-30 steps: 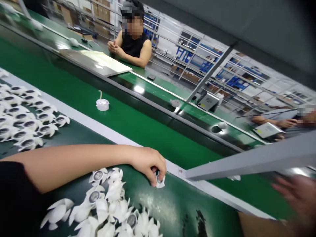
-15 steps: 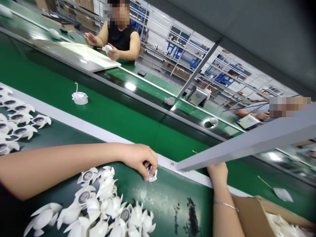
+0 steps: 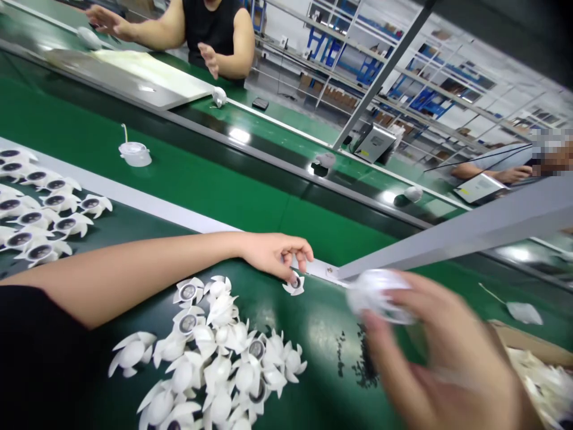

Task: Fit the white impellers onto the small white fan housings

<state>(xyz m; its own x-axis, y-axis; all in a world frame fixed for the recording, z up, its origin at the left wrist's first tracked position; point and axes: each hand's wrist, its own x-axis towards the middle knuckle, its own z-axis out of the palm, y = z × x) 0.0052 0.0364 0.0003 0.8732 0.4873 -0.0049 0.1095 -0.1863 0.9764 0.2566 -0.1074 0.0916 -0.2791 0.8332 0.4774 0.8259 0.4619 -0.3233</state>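
Note:
My left hand (image 3: 280,254) is over the green work surface, fingers loosely bent and apart. Its thumb tip is at a small white fan blade wheel (image 3: 294,285), which lies on the surface; whether they touch I cannot tell. My right hand (image 3: 441,346), blurred by motion, grips a white round fan housing (image 3: 378,292) between thumb and fingers. Below my left forearm is a heap of white fan blade wheels (image 3: 219,364), some with dark round hubs facing up. Several more blade wheels (image 3: 33,218) stand in rows at the left.
A green belt carries a white housing with a wire (image 3: 135,154) and a white piece with a wire (image 3: 524,313). A slanted grey post (image 3: 465,230) rises beside my right hand. A cardboard box (image 3: 514,334) holds white parts. Across the line are two people.
My right hand has come up from behind the post with the housing. My left fingers have loosened from the blade wheel. The person opposite has put down a white part.

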